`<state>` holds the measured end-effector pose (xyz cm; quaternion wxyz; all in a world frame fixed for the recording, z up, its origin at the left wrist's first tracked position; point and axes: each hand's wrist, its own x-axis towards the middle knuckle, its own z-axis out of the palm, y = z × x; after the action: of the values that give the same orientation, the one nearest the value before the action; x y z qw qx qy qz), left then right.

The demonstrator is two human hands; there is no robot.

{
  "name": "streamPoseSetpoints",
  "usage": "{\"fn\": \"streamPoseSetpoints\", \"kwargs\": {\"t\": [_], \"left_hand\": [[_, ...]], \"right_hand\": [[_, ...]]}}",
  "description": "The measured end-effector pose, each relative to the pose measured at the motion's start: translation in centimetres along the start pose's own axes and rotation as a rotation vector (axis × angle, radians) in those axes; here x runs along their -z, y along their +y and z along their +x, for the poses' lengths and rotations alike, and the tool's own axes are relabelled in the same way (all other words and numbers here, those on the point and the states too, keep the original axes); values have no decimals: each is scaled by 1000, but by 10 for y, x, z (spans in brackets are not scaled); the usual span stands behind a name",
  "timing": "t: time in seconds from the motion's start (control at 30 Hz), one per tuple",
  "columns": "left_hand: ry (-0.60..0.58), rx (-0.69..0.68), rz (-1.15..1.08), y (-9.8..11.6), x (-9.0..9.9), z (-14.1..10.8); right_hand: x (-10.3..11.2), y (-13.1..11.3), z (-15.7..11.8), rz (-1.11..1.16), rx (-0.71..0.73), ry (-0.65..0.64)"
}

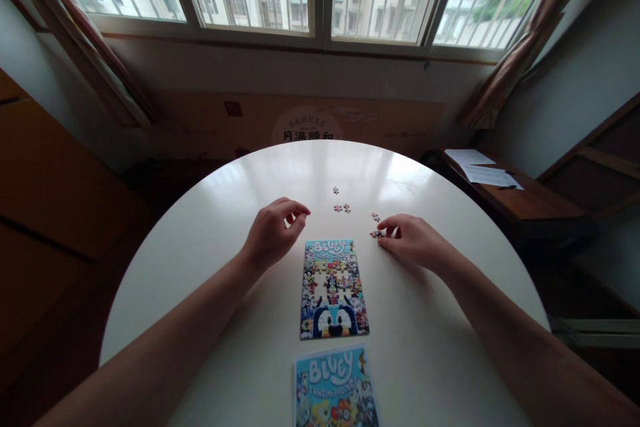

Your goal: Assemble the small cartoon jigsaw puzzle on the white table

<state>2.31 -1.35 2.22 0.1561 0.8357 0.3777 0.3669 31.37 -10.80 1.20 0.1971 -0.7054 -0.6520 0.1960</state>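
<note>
Left hand [273, 233] is making a nearly closed pinch; right hand [419, 241] is touching a puzzle piece [375, 235]. I can't tell what they're holding. Pinching edges should be helping.

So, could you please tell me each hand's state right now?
Left hand: pinched nearly closed; whether it holds anything cannot be told.
Right hand: partly curled at loose puzzle pieces; hold cannot be told.

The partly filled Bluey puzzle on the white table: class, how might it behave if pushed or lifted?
The puzzle would probably slide when pushed, since the table looks smooth and glossy. Lying flat and looking thin, it seems unlikely to roll or tip. Tilted, it might shed pieces, as gaps show in its middle.
</note>
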Motion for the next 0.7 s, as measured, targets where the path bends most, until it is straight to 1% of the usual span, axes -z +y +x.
{"fn": "streamPoseSetpoints", "kwargs": {"t": [0.17,0.37,0.5,0.7], "left_hand": [[-38,-23,-12,0,-1,0],[-51,-43,-22,1,-3,-1],[-74,-59,-42,2,-5,-3],[-170,-149,-50,4,-6,-3]], "right_hand": [[1,-4,1,-42,27,9],[3,-7,0,-8,-26,-22],[3,-6,0,2,-32,-7],[1,0,0,-24,-4,5]]}}
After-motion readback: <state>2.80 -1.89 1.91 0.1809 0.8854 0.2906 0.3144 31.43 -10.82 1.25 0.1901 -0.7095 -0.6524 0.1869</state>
